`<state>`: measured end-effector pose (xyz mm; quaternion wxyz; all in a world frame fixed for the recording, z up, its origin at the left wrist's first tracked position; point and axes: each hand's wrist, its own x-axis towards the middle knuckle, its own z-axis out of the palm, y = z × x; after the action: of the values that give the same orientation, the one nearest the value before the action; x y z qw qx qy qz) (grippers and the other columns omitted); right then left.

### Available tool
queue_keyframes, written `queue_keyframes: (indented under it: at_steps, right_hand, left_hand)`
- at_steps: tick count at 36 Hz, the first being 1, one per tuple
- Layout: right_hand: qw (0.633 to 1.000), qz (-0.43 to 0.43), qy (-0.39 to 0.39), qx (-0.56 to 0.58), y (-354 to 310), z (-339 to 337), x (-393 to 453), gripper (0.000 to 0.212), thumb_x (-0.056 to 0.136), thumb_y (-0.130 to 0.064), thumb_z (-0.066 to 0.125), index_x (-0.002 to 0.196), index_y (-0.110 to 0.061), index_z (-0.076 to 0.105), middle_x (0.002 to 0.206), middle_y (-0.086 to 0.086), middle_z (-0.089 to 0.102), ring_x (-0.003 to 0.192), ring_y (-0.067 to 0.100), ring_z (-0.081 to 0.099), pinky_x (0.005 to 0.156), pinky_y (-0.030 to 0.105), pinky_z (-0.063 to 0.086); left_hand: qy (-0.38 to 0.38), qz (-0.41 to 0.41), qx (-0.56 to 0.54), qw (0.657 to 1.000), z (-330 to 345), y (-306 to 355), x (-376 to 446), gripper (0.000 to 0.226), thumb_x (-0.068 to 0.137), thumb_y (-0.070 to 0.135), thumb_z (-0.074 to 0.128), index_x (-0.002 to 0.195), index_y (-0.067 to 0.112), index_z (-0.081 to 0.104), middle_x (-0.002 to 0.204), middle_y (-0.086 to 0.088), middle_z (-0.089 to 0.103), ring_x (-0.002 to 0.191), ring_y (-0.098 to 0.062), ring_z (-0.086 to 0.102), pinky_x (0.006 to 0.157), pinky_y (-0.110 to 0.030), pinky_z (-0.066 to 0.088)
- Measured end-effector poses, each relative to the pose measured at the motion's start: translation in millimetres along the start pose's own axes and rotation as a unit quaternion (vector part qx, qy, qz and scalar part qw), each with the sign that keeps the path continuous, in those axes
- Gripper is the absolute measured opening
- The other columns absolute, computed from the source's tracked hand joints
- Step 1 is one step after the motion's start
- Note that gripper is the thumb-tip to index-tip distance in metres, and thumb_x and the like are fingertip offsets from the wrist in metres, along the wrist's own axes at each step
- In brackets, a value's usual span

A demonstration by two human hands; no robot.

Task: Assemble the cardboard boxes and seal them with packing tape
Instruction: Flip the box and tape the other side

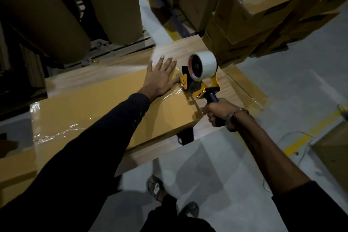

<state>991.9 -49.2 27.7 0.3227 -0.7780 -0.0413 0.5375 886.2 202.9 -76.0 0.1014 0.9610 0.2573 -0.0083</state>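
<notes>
Head view showed the left hand (161,77) spread flat, fingers open, pinning the cardboard box (105,103) to the table (180,51) (steadying it) while the right hand (216,112) gripped the tape dispenser (201,75) at its far end.

We see the left hand (162,75) flat at frame centre, fingers spread, palm down. Right hand (218,112), right of centre, fisted; arm extended.
</notes>
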Motion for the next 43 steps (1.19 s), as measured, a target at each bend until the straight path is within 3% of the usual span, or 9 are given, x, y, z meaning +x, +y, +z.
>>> queue_keyframes:
  at_steps: [9,12,14,18,24,33,43]
  right_hand:
    - [0.999,0.008,0.000,-0.043,47.7,-17.6,-21.4,0.010,0.096,-0.008,0.065,0.103,-0.001,0.065,0.060,0.002,0.046,0.047,0.014,0.044,0.049,0.026,0.038]
    - [0.999,-0.004,0.011,-0.037,53.9,-15.5,-17.9,0.011,0.094,-0.007,0.065,0.103,-0.001,0.066,0.059,0.002,0.047,0.046,0.015,0.045,0.049,0.026,0.039]
    - [0.999,-0.009,0.011,-0.038,54.8,-14.6,-16.1,0.015,0.092,-0.006,0.065,0.105,0.001,0.067,0.059,0.002,0.048,0.045,0.015,0.045,0.048,0.026,0.038]
    - [0.999,-0.014,0.013,-0.033,56.9,-18.1,-16.2,0.010,0.092,-0.003,0.063,0.100,0.001,0.066,0.059,0.003,0.046,0.045,0.015,0.043,0.048,0.026,0.035]
    - [1.000,0.001,-0.010,-0.006,58.4,-29.2,-14.6,0.010,0.089,0.003,0.062,0.098,0.001,0.065,0.058,0.003,0.044,0.044,0.015,0.041,0.048,0.027,0.033]
    - [0.998,-0.031,-0.006,-0.052,61.0,-28.9,-24.5,0.005,0.093,-0.005,0.066,0.090,-0.002,0.062,0.058,0.004,0.048,0.045,0.016,0.044,0.050,0.027,0.037]
    - [0.998,-0.015,-0.016,-0.057,109.7,-38.6,-56.7,0.009,0.091,-0.002,0.064,0.093,-0.007,0.058,0.060,0.003,0.043,0.045,0.015,0.041,0.049,0.027,0.035]
  left_hand:
    - [-0.023,-0.017,-0.009,1.000,-1.0,10.4,1.6,0.086,0.102,0.079,0.011,0.169,0.025,0.004,0.176,0.000,-0.003,0.162,-0.025,-0.011,0.120,-0.070,-0.012]
    - [-0.023,-0.012,-0.005,1.000,-4.1,23.8,-7.6,0.077,0.108,0.065,0.015,0.168,0.018,0.006,0.176,-0.004,-0.002,0.162,-0.027,-0.008,0.122,-0.073,-0.001]
    - [-0.014,0.018,-0.010,1.000,-1.4,33.2,-19.9,0.069,0.112,0.054,0.018,0.168,0.015,0.010,0.176,-0.007,0.002,0.162,-0.027,-0.003,0.124,-0.070,0.010]
    - [-0.003,0.093,-0.068,0.993,12.0,49.1,-46.6,0.059,0.114,0.045,0.020,0.166,0.017,0.022,0.175,-0.006,0.008,0.162,-0.024,0.003,0.128,-0.053,0.005]
    - [0.012,0.080,-0.092,0.992,25.6,59.0,-68.9,0.061,0.113,0.047,0.013,0.168,0.020,0.016,0.175,-0.002,0.010,0.162,-0.018,0.006,0.131,-0.050,0.002]
    - [0.024,0.058,-0.075,0.995,31.2,63.4,-66.7,0.059,0.114,0.046,0.015,0.168,0.021,0.010,0.175,-0.002,0.008,0.162,-0.017,0.002,0.131,-0.049,0.002]
    - [0.030,0.053,-0.079,0.995,28.3,65.8,-69.7,0.058,0.114,0.045,0.016,0.168,0.024,0.011,0.175,-0.001,0.010,0.162,-0.018,0.004,0.131,-0.049,0.005]
